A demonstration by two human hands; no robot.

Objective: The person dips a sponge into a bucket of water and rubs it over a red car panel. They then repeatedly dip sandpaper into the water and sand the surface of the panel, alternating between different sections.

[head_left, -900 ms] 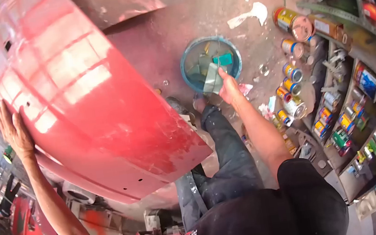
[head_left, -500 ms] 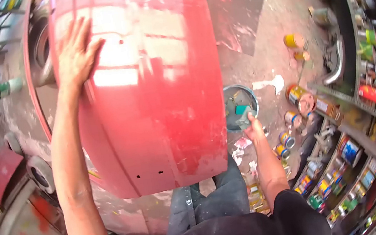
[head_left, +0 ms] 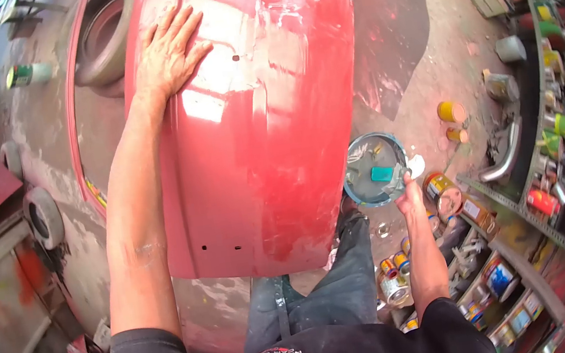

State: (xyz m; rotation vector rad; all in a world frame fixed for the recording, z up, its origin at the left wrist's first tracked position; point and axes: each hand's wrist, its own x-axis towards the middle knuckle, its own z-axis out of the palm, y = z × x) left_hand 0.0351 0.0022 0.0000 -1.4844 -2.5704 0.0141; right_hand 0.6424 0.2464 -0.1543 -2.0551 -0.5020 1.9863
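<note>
A large red car body panel (head_left: 220,192), glossy in places and dull in others, lies before me. My left hand (head_left: 168,57) rests flat on its upper left part, fingers spread. To the right of the panel stands a round bucket (head_left: 348,192) with a blue rim and greyish water inside. At the bucket's right edge, my right hand (head_left: 411,194) pinches a thin grey piece (head_left: 396,183), perhaps a rag or sandpaper. Just left of that piece, a teal block (head_left: 382,174) shows in the bucket.
Paint cans (head_left: 442,191) and crowded shelves (head_left: 517,198) line the right side. Two yellow cans (head_left: 451,111) sit on the floor beyond the bucket. A tire (head_left: 105,35) lies behind the panel at the left. Dark sheeting (head_left: 392,31) covers some floor at the right.
The view has shifted, so the panel and my left hand appear farther right. My right hand stays by the bucket with the grey piece, now at its right edge.
</note>
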